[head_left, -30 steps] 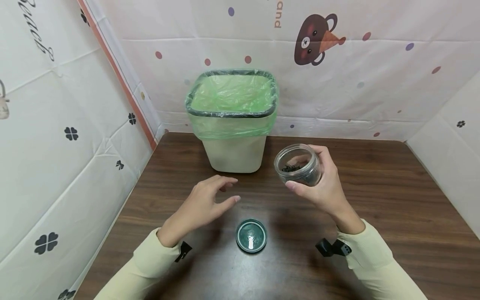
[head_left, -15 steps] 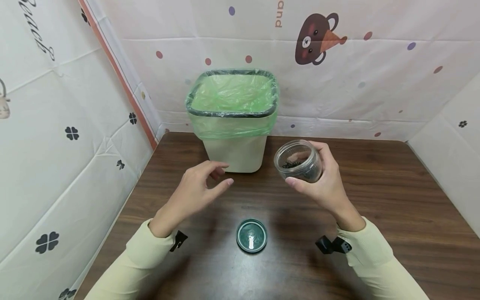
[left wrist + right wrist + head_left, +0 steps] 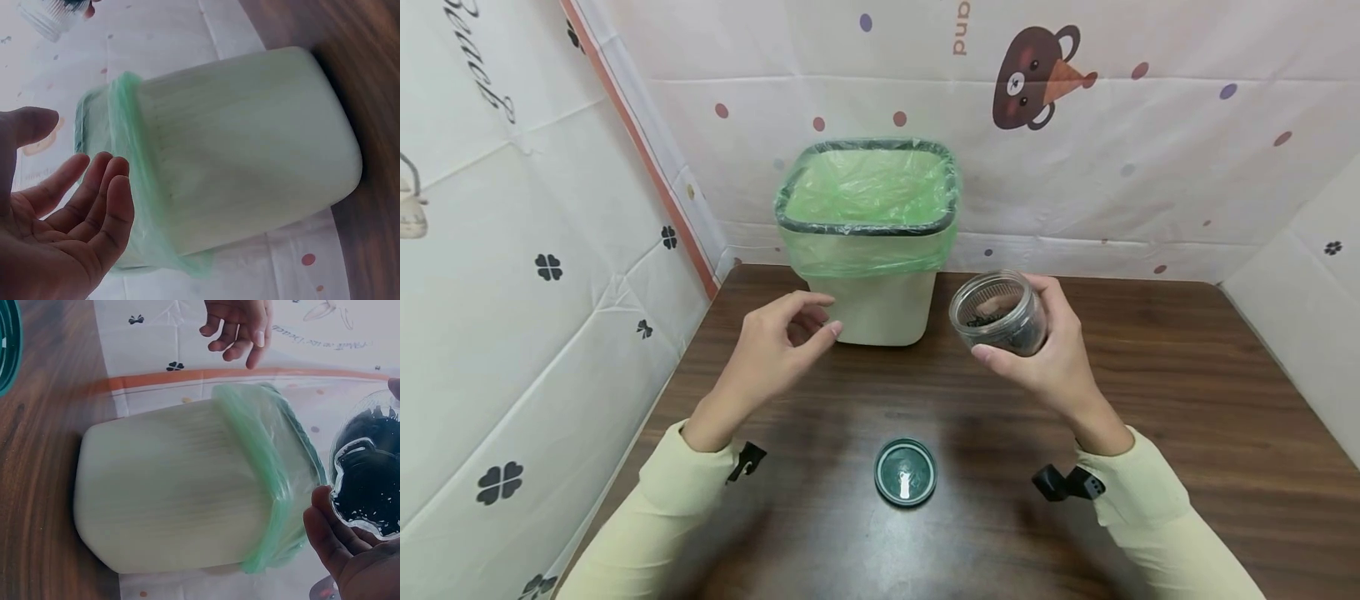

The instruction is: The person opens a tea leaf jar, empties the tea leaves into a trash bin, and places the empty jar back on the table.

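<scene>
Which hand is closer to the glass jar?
Right: the right hand grips the glass jar; the left hand is apart from it, off to its left.

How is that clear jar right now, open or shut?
Open: the jar has an uncovered mouth, dark contents show inside, and a green lid lies on the table.

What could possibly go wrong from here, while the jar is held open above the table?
The jar appears tilted and is beside the bin, not over it, so its dark contents might spill onto the table. Of the two hands, only the right hand grips it; the left hand is apart, so a slip might drop it.
</scene>
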`<state>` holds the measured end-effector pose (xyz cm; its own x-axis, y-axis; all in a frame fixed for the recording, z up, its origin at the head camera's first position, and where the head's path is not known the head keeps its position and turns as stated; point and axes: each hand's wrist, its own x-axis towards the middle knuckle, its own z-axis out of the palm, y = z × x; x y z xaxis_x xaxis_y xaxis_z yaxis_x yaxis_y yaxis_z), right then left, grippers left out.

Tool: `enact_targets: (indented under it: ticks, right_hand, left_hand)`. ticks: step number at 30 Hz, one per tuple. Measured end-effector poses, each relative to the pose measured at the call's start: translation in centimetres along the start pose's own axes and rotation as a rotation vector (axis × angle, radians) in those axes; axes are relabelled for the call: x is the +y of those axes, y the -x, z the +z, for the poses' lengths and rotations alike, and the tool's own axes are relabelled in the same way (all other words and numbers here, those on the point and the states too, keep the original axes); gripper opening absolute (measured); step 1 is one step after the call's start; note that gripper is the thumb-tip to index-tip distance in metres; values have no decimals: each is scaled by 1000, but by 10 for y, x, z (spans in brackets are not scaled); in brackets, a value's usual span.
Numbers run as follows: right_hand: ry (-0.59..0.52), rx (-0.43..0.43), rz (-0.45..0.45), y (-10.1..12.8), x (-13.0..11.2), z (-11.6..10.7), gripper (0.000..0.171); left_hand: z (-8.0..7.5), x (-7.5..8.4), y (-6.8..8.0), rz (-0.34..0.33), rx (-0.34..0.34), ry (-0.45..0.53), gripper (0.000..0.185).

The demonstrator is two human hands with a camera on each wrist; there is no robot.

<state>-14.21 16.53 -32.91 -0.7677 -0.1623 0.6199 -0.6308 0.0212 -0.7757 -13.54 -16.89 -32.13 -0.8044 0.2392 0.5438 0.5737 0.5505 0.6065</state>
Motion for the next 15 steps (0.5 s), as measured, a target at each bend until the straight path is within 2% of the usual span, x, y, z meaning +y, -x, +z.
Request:
enact_targets:
  ticks: [15]
  right_hand:
    - [1, 35, -10, -13, -4, 0, 76]
  left_hand:
    - [-16, -7, -21, -100, 122, 9, 26]
